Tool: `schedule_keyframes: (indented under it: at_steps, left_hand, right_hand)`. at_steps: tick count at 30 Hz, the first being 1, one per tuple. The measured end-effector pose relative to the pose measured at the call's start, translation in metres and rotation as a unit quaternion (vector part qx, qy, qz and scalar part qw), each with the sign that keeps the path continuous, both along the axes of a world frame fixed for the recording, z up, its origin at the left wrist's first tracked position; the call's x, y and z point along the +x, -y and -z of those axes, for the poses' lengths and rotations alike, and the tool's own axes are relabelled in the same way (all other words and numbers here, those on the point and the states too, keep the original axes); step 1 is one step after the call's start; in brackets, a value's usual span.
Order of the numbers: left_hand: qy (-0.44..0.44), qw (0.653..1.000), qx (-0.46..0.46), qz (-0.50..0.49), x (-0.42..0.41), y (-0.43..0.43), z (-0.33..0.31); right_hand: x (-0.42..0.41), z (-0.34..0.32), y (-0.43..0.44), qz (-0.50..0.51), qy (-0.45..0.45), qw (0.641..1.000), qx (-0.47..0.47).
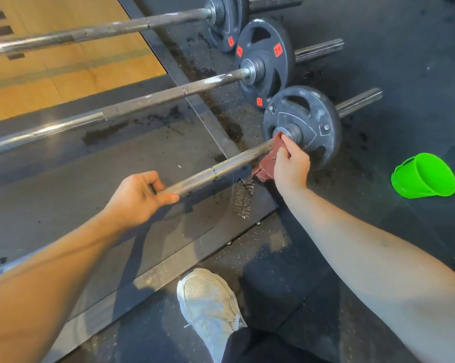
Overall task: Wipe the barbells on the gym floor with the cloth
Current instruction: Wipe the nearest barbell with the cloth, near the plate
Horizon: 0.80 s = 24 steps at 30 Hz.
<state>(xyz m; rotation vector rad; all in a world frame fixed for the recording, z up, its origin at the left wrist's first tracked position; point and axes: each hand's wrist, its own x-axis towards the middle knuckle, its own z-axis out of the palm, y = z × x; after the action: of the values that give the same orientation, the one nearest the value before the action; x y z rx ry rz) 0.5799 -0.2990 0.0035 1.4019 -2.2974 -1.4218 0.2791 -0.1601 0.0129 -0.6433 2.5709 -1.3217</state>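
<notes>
Three barbells lie side by side on the gym floor (404,61), shafts running left, plates at right.

Left hand (137,197): fingers (153,179) curled round the knurled shaft of the near bar (221,169), thumb closing the grip.

Right hand (292,166): fingers bent, pinching a red-brown cloth (267,163) against the same bar where it meets the collar, just beside the plate (312,119). Loose cloth hangs below the shaft.

Mid bar (142,103) and far bar (103,30): neither hand on them. Each carries a black plate with red stickers (278,50) (print too small to read). Raised lettering (243,200) on the dark mat edge below the near bar is not legible.

A green tub (425,176) sits on the floor to the right of the near plate, apart from it. One pale shoe (208,302) is at bottom centre, between the forearms. A wooden platform (63,69) lies upper left, under the mid and far shafts.
</notes>
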Motion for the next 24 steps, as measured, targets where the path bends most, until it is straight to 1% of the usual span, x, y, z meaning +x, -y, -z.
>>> schedule_keyframes:
  at_steps: [2, 3, 4, 6, 8, 10, 13, 15, 16, 17, 18, 20, 21, 22, 24]
  left_hand:
    - [-0.011, 0.993, 0.114, 0.001, -0.004, 0.01, -0.007]
    - [-0.013, 0.988, 0.157, 0.008, -0.004, 0.016, -0.01]
    - [-0.01, 0.982, 0.186, 0.019, -0.004, 0.02, -0.012]
    - [0.0, 0.979, 0.202, 0.037, -0.006, 0.024, -0.014]
    - [0.004, 0.982, 0.187, 0.037, -0.005, 0.021, -0.012]
    - [0.004, 0.985, 0.165, 0.039, -0.005, 0.018, -0.01]
    - [0.022, 0.989, 0.137, 0.057, -0.004, 0.015, -0.011]
    - [0.043, 0.992, 0.086, 0.08, 0.0, 0.015, -0.01]
    - [0.051, 0.993, 0.055, 0.092, 0.004, 0.015, -0.011]
    - [0.06, 0.992, 0.028, 0.104, 0.009, 0.016, -0.012]
    - [0.065, 0.991, 0.01, 0.115, 0.016, 0.018, -0.013]
    - [0.069, 0.991, -0.01, 0.118, 0.032, 0.018, -0.015]
    - [0.069, 0.991, -0.017, 0.11, 0.041, 0.018, -0.016]
    - [0.067, 0.993, -0.02, 0.1, 0.05, 0.018, -0.016]
    - [0.066, 0.995, -0.019, 0.079, 0.066, 0.017, -0.017]
  right_hand:
    - [-0.013, 0.001, 0.002, -0.011, -0.048, 0.998, 0.032]
    - [-0.018, 0.004, 0.005, -0.023, -0.072, 0.996, 0.046]
    - [-0.018, 0.007, 0.008, -0.041, -0.098, 0.993, 0.059]
    - [-0.004, 0.02, 0.015, -0.078, -0.154, 0.982, 0.08]
    - [0.027, 0.03, 0.019, -0.102, -0.179, 0.976, 0.077]
    - [0.072, 0.032, 0.02, -0.141, -0.187, 0.971, 0.045]
    - [0.123, 0.031, 0.014, -0.242, -0.178, 0.953, 0.022]
    - [0.116, 0.028, 0.009, -0.313, -0.193, 0.93, 0.017]
    - [0.101, 0.026, 0.007, -0.331, -0.207, 0.92, 0.019]
    - [0.083, 0.023, 0.006, -0.322, -0.221, 0.92, 0.031]
    - [0.066, 0.02, 0.004, -0.288, -0.226, 0.929, 0.05]
    - [0.048, 0.016, 0.002, -0.2, -0.193, 0.957, 0.084]
    - [0.055, 0.016, 0.006, -0.178, -0.182, 0.963, 0.094]
    - [0.072, 0.018, 0.012, -0.177, -0.175, 0.964, 0.096]
    - [0.123, 0.021, 0.023, -0.215, -0.168, 0.959, 0.081]
